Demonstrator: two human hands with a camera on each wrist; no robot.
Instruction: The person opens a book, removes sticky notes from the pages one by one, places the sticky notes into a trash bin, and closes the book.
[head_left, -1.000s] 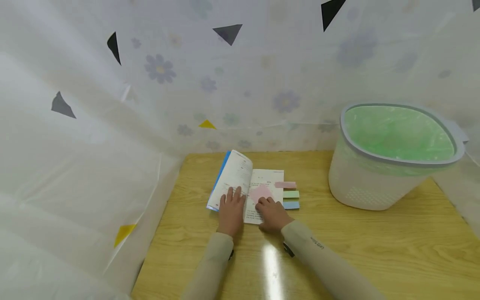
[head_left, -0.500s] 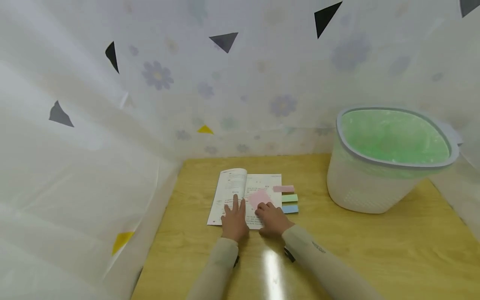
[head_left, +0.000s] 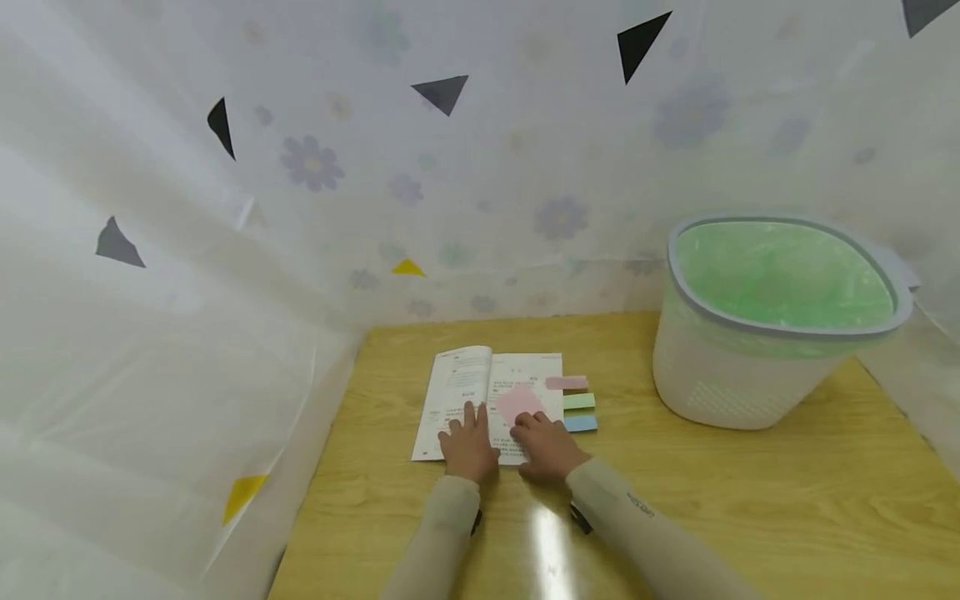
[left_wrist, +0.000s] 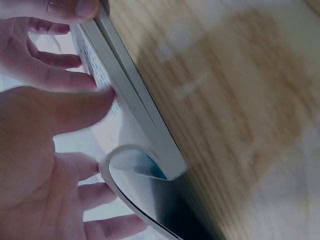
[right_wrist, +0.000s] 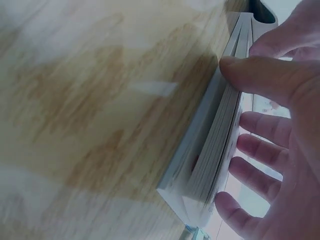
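An open book (head_left: 456, 385) lies on the wooden table with its left leaves bowed up near the spine. My left hand (head_left: 470, 450) rests on the lower left page with its fingers stretched out; in the left wrist view its thumb reaches over the book's near edge (left_wrist: 132, 107). On the right page, my right hand (head_left: 551, 452) has its fingers bent beside a pink sticky note (head_left: 517, 402). The right wrist view shows that hand's thumb against the edge of the page block (right_wrist: 220, 135), fingertips on the page. Pink (head_left: 567, 382), green (head_left: 579, 401) and blue tabs (head_left: 581, 423) jut from the right side.
A white basket (head_left: 720, 367) with a grey rim and green inside stands at the right back of the table (head_left: 697, 508). Translucent sheeting (head_left: 480, 167) with flower prints and dark triangles encloses the back and left.
The left side of the book, raised with its blue cover showing, has come down flat. My left hand has shifted down over that page; the right hand stays at the right page.
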